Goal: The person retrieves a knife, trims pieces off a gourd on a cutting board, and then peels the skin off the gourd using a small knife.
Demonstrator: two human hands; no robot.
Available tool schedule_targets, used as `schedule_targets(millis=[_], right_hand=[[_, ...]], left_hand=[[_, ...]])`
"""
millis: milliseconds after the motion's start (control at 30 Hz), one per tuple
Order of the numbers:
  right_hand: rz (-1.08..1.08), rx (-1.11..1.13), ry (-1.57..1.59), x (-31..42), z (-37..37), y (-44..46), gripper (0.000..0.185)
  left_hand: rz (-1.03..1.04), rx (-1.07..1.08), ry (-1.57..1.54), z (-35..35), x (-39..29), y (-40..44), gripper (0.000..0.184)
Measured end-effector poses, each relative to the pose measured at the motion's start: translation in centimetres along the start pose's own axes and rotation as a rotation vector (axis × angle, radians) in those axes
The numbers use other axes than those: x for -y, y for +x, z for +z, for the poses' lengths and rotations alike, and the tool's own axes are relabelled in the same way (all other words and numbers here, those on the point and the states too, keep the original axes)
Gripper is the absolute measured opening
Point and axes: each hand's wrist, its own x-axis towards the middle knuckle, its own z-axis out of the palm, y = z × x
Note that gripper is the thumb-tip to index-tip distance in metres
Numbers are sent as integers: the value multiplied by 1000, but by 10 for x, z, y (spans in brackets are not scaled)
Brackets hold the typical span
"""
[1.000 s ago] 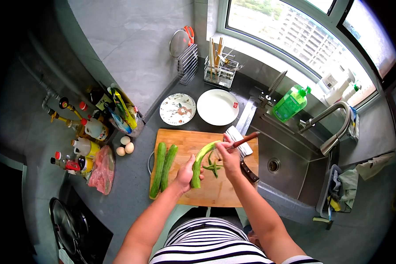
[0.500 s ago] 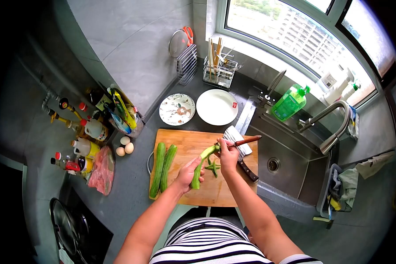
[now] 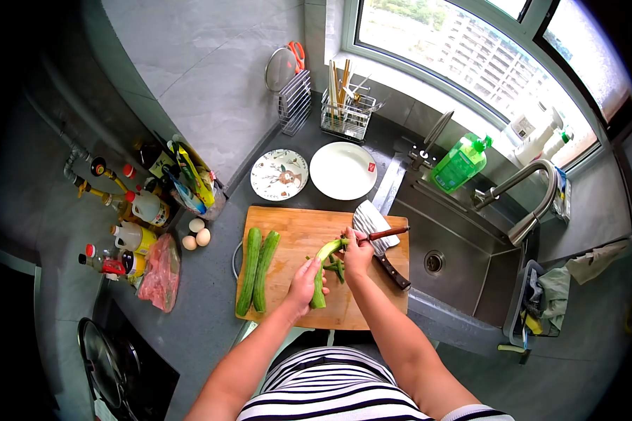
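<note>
My left hand (image 3: 305,286) is wrapped round the lower part of a partly peeled green luffa gourd (image 3: 328,249), tilted over the cutting board (image 3: 298,317). The gourd's upper end looks paler. My right hand (image 3: 358,254) is closed on a peeler (image 3: 389,232) with a reddish-brown handle. The peeler's head meets the gourd's upper end, mostly hidden by my fingers. Green peel strips (image 3: 337,269) lie on the board between my hands. Two unpeeled luffa gourds (image 3: 249,272) rest side by side at the board's left. A cleaver (image 3: 374,224) lies under my right hand, its dark handle pointing toward me.
Behind the board stand a patterned plate (image 3: 279,175) and a white plate (image 3: 343,171). A steel sink (image 3: 456,256) with a faucet (image 3: 541,203) borders the right. Several eggs (image 3: 203,237), bottles and a pink plastic bag (image 3: 161,274) sit left. A lidded pan (image 3: 105,358) is lower left.
My right hand and the peeler have shifted slightly left and down along the gourd. Both hands keep their hold. The whole view has moved a little.
</note>
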Motion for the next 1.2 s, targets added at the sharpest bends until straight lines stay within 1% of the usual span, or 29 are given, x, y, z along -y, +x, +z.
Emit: schedule_targets(millis=[33, 133, 233, 333, 367, 467, 600, 633, 667, 733, 767, 867, 900, 967, 1000, 1067, 1100, 1167, 1200], right_hand=[[34, -25, 41, 1, 1, -1, 14], [-2, 35, -27, -10, -4, 7, 14], [-126, 117, -266, -15, -11, 18, 13], [-255, 152, -412, -13, -15, 18, 13], [-226, 132, -399, -12, -16, 16, 14], [-40, -68, -119, 2, -20, 20, 15], [-162, 105, -438, 8, -31, 21, 20], [-221, 158, -793, 18, -33, 19, 20], [-323, 173, -791, 18, -35, 19, 20], [-522, 209, -786, 8, -42, 20, 18], [-386, 247, -630, 3, -44, 22, 15], [-256, 467, -563, 27, -24, -5, 15], [-207, 520, -487, 23, -16, -13, 15], [-272, 675, -459, 27, -1, -31, 19], [-415, 694, -596, 36, 6, -41, 20], [-426, 650, -613, 31, 8, -31, 20], [-429, 627, -620, 29, 9, -26, 20], [-433, 583, -624, 30, 8, -12, 19], [-362, 552, -581, 32, 9, -8, 14]], left_hand=[[7, -4, -6, 1, 1, 0, 27], [5, -24, -27, -2, 3, 1, 27], [-2, -26, -28, -3, 2, 1, 26], [-11, -35, -17, -4, -1, 0, 26], [-15, -40, -14, -4, -2, 1, 26], [-5, -23, -103, -15, -2, -2, 26], [-36, -80, -111, -21, -9, -1, 28], [-62, -77, -116, -22, -8, 2, 29], [-87, -76, -121, -23, -8, 5, 30], [-21, -17, -149, -21, -8, 8, 34], [9, 11, -163, -21, -6, 8, 37], [-69, 90, -264, -31, -2, 18, 54], [-78, 138, -231, -24, -8, 13, 59], [-95, 232, -165, -3, -25, -2, 69], [-95, 207, -147, -1, -27, -2, 72], [-93, 157, -110, 4, -28, -1, 78], [-135, 106, -99, 6, -26, 2, 74], [-117, 174, -111, 4, -22, 1, 70], [-107, 209, -116, 5, -23, -1, 68]])
